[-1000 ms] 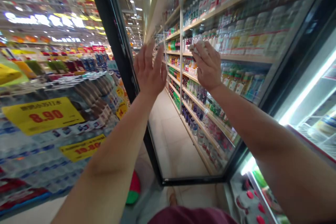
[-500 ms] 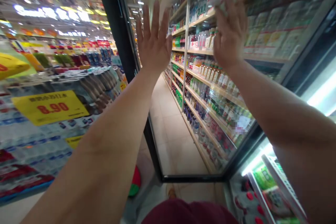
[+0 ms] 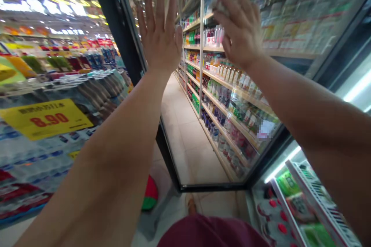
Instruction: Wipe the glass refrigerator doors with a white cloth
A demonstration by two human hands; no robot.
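A black-framed glass door (image 3: pixel 188 139) of a lit cooler stands open in front of me. My left hand (image 3: pixel 160 42) is raised at the left part of the pane, fingers stretched and spread, holding nothing. My right hand (image 3: pixel 242 27) is up at the pane's upper middle, its fingers bent over a pale crumpled wad (image 3: pixel 220 7). The wad is blurred and partly hidden, and I cannot make out its material. Shelves of bottles (image 3: pixel 232 73) show in the glass behind both hands.
Lower right, the cooler holds red-capped bottles (image 3: pixel 272 203) and green packs (image 3: pixel 287 183) behind metal rails. Stacked goods with a yellow price sign (image 3: pixel 48 117) stand at left. A grey stool-like object (image 3: pixel 152 216) with a red and green patch is near my feet.
My right hand has moved left across the glass with the pale wad and turned somewhat. My left hand stays spread at the pane; the whole view has shifted slightly.
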